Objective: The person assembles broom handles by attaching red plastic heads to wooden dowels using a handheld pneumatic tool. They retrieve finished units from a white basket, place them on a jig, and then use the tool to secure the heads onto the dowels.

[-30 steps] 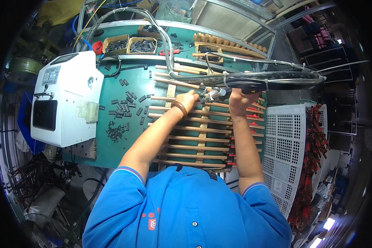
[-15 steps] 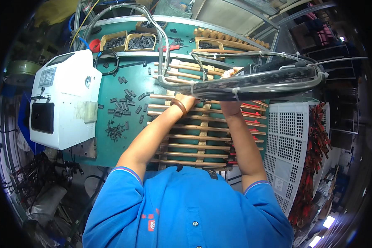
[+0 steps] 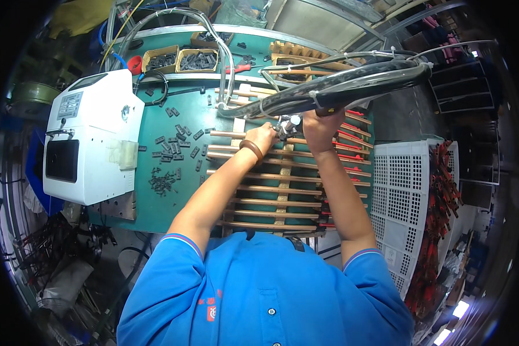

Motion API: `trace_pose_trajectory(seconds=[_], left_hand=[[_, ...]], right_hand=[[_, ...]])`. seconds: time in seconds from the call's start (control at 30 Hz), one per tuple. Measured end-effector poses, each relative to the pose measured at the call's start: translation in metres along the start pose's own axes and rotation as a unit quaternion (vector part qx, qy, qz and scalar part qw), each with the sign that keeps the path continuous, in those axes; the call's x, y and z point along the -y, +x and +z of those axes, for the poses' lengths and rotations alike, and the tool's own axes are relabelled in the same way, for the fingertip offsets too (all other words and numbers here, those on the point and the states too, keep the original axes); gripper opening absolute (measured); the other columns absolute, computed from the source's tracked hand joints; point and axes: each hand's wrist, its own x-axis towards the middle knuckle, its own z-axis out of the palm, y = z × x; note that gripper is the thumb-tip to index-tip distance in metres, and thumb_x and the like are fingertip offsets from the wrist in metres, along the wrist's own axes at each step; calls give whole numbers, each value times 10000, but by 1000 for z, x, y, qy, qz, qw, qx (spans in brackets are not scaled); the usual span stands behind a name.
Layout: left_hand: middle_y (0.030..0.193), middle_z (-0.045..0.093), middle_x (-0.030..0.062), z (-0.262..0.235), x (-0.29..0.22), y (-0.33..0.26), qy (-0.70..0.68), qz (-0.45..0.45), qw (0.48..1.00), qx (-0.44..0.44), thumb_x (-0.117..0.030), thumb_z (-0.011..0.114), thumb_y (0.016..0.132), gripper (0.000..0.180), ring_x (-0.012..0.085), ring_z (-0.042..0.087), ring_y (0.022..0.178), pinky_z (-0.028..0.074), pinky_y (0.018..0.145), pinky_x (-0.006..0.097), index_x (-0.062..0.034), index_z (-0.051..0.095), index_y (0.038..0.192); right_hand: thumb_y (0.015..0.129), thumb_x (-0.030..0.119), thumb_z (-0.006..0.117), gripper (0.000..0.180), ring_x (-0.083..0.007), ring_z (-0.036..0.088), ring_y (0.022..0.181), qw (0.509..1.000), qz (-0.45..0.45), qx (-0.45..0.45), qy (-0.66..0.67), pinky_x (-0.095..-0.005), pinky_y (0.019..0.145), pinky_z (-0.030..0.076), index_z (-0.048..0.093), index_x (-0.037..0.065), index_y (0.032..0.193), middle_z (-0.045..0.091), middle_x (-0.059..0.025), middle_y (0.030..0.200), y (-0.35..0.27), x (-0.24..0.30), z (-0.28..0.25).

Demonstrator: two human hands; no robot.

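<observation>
White machine [image 3: 89,138] sits far left, loose black clips [image 3: 170,158] beside it. Left hand [image 3: 263,137] pinches a small fitting [image 3: 287,124] over the wooden rack [image 3: 277,184]; right hand [image 3: 322,124] grips the cable bundle [image 3: 328,89] w/ fingers closed. Best keep bundle steady, fitting aligned.

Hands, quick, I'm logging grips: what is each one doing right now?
Left hand: closed on a small metal-tipped part.
Right hand: grip closed around the black bundled cable loop.
</observation>
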Motion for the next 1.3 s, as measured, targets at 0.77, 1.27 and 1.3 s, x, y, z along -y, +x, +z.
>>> trace_pose_trajectory(seconds=[0.77, 1.27, 1.3], left_hand=[[888, 577, 91, 14, 2, -5, -20, -10, 998, -54, -311, 725, 756, 230, 315, 633, 752, 512, 628, 435, -130, 657, 879], [920, 575, 109, 6, -2, -5, -5, 18, 999, -51, -275, 693, 785, 205, 337, 628, 726, 519, 622, 434, -95, 627, 857], [919, 574, 110, 5, -2, -6, -13, 22, 998, -59, -271, 693, 785, 202, 338, 627, 722, 518, 621, 436, -92, 623, 846]], right_hand=[[717, 25, 684, 256, -105, 556, 664, 998, -50, -6, 40, -249, 656, 469, 553, 27, 937, 594, -21, 766, -1, -14, 2], [744, 14, 680, 225, -60, 544, 647, 1000, 24, -16, 1, -229, 621, 469, 560, 25, 934, 584, 11, 763, 6, -15, -3], [749, 9, 676, 211, -57, 542, 634, 999, 34, -13, 12, -225, 607, 467, 557, 24, 922, 580, 13, 747, 6, -15, -2]])
